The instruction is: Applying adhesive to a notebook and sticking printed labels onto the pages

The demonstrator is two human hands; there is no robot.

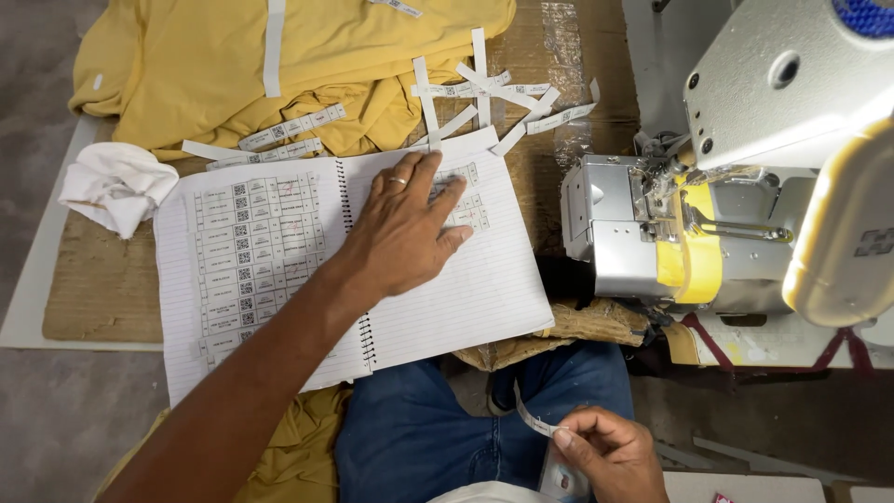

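Looking down from the head view: your left hand (408, 228) lies flat, fingers spread, palm down on the right page of the open spiral notebook (494, 298), fingertips resting on a small block of stuck-down label strips (470, 210) near the page's top edge. It grips nothing; it only presses the page.

Your right hand (610, 452) sits at 5 o'clock from the left one, well apart, over your blue-jeaned lap (419, 438). Thumb and forefinger are pressed together on one end of a loose white label strip (533, 417). The strip's free end runs off toward 10 o'clock from the pinch, so its long axis points roughly up at the notebook page.

From that pinch, the label block under your left fingertips lies at about 11 o'clock. The left page (247, 261) carries a fuller grid of labels. More loose strips (484, 88) lie scattered at 12 o'clock of the notebook, on yellow fabric (279, 56) and cardboard. The sewing machine (708, 196) stands at 3 o'clock of the notebook; a crumpled white cloth (116, 186) lies at 9 o'clock.
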